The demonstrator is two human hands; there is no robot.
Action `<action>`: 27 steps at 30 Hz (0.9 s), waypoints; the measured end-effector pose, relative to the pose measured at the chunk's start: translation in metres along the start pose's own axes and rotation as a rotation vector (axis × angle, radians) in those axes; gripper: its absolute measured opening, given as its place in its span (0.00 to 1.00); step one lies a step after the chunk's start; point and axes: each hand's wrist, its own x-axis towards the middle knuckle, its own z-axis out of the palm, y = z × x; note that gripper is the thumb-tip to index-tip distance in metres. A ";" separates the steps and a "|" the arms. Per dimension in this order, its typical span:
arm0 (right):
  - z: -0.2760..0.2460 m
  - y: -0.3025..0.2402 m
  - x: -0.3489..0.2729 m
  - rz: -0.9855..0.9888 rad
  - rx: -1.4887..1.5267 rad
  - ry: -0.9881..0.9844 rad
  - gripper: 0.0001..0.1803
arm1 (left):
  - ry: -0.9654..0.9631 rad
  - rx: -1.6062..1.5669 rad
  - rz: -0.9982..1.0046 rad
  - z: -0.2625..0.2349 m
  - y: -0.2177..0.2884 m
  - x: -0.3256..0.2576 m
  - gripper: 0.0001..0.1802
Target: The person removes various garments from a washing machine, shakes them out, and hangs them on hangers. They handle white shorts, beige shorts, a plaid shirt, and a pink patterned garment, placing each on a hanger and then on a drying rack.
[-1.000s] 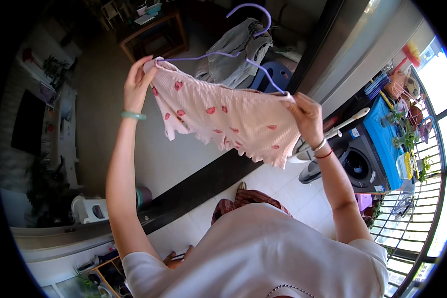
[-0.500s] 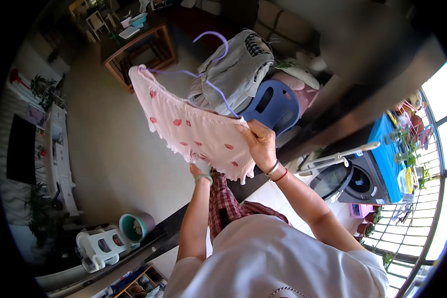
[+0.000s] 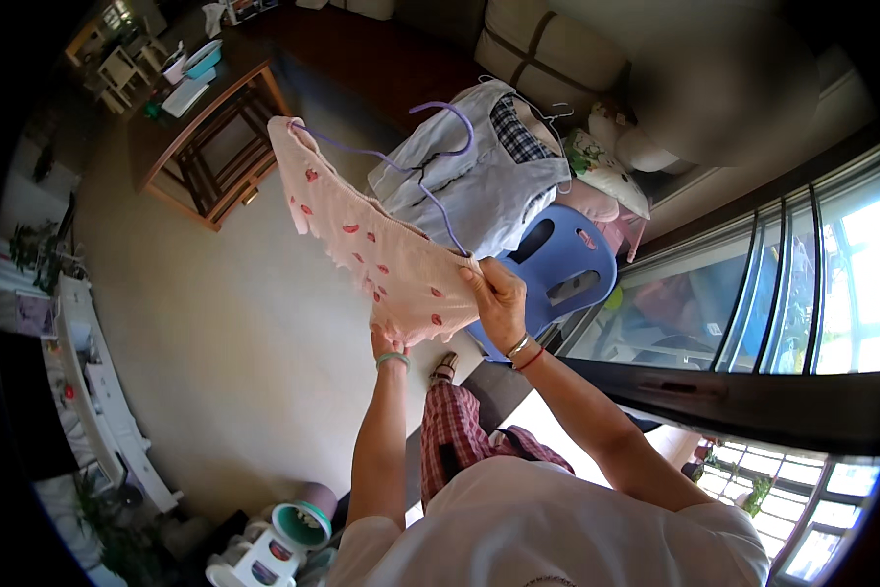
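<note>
A pale pink ribbed garment (image 3: 386,254) with small red prints and a ruffled hem hangs on a purple wire hanger (image 3: 430,191). My right hand (image 3: 500,298) is closed on its upper right corner, where the hanger's arm ends, with the thumb on top. Down at the lower hem, my left hand (image 3: 389,344) grips the cloth, its fingers partly hidden behind the fabric. The far left end of the garment sticks out beyond the hanger's other arm, unsupported by a hand.
Ahead, light grey clothes (image 3: 450,161) lie over a blue plastic chair (image 3: 557,254). A wooden table (image 3: 215,147) holds a turquoise basin (image 3: 203,59). To my right is a sliding glass door (image 3: 704,284) with a dark frame. A green-lined bin (image 3: 301,525) stands at lower left.
My body has moved forward and turned, so the chair and clothes appear nearer and the glass door fills the right side. My left hand, earlier partly hidden below the hem, now holds it.
</note>
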 end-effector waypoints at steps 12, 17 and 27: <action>-0.005 0.146 0.134 0.319 0.136 0.336 0.18 | -0.193 0.023 0.037 0.148 0.050 0.050 0.44; -0.049 0.198 0.167 0.445 0.154 0.530 0.22 | -0.431 -0.051 0.012 0.255 0.040 0.039 0.40; -0.102 0.251 0.186 0.509 -0.373 0.755 0.15 | -0.726 0.121 -0.006 0.375 0.020 -0.011 0.38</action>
